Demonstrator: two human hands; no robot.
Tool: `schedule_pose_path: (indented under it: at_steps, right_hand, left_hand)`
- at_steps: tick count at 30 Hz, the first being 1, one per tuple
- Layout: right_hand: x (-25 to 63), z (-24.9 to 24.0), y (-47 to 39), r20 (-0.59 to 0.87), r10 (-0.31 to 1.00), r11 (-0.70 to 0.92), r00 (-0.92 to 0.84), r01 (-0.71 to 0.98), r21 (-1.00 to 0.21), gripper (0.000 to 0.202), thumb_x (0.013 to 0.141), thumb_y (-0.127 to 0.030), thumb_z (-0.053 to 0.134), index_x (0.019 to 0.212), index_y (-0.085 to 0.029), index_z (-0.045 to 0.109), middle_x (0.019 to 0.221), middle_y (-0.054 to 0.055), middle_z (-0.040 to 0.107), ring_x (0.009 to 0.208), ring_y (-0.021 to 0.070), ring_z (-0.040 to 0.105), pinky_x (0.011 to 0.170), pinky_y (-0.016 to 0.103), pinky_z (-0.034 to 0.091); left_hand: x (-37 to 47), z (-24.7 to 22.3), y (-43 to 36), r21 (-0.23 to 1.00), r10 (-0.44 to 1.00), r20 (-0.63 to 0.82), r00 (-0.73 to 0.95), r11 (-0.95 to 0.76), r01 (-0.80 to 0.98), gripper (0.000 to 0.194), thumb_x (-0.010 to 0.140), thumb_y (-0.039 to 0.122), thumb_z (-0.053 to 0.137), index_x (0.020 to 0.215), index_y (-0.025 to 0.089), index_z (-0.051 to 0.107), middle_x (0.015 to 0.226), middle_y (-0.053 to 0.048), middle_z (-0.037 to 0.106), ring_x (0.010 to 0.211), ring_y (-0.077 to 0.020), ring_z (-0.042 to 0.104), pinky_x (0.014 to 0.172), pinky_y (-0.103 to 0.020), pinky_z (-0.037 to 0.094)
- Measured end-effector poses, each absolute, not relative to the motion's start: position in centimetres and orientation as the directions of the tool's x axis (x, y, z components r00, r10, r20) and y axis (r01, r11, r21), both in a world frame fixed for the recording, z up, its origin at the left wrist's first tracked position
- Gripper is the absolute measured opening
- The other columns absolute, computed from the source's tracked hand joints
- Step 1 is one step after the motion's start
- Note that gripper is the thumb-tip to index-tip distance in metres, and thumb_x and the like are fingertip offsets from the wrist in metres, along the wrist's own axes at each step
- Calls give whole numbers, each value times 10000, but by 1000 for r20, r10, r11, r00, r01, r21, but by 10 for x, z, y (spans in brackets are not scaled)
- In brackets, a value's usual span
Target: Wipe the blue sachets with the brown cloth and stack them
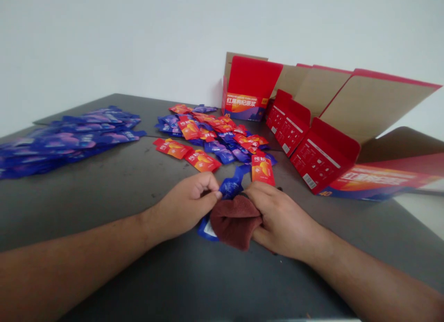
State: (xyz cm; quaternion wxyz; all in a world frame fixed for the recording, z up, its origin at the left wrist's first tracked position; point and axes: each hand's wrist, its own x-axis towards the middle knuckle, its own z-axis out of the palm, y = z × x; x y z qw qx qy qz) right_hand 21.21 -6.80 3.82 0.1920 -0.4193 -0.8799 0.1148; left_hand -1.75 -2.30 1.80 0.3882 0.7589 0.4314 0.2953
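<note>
Head view: both forearms reach in from the lower corners and the hands meet near the middle, low over the dark table (180, 285). The left hand (189, 204) has its fingers curled, thumb and forefinger pinching the edge of a blue packet (230, 188). The right hand (280, 218), back upward, is closed around a brown cloth (236, 220), which lies over part of the blue packaging. Just beyond the hands spreads a mixed pile of red sachets (203, 161) and blue sachets (220, 151); the nearer red ones show 纯, the next character too blurred to be sure of. Blue pouches (69, 140) lie heaped at left, their print unreadable. The open box (244, 107) at the back reads 红黑枸杞原浆, with "40" at its lower left. Red boxes (317, 162) stand open at right, carrying barcodes and small white print; the nearest also shows "40".
</note>
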Motion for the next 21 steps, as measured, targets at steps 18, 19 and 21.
schedule_pose_path:
  at_steps: [18, 19, 21]
  right_hand:
    - [214, 37, -68, 282, 823, 567, -492, 737, -367, 192, 777, -132, 645, 878, -219, 507, 885, 15, 576, 849, 194, 558, 705, 303, 427]
    - [213, 37, -68, 281, 821, 571, -498, 735, -365, 189, 779, -135, 648, 880, -218, 512, 888, 18, 580, 852, 196, 560, 708, 305, 430]
    - [212, 38, -69, 250, 789, 614, -561, 705, -356, 176, 803, -154, 655, 929, -212, 546, 929, 31, 601, 881, 202, 569, 742, 314, 445]
  left_hand:
    - [-18, 17, -23, 841, 896, 109, 430, -314, 441, 106, 881, 241, 539, 788, 200, 569, 729, 28, 600, 683, -140, 541, 643, -257, 417]
    - [-17, 17, -23, 839, 896, 106, 431, -313, 444, 107, 881, 246, 541, 790, 199, 572, 729, 26, 601, 683, -142, 544, 643, -258, 419]
    - [-18, 18, -23, 838, 891, 109, 440, -320, 442, 127, 892, 273, 541, 796, 198, 579, 737, 21, 607, 691, -145, 549, 650, -261, 426]
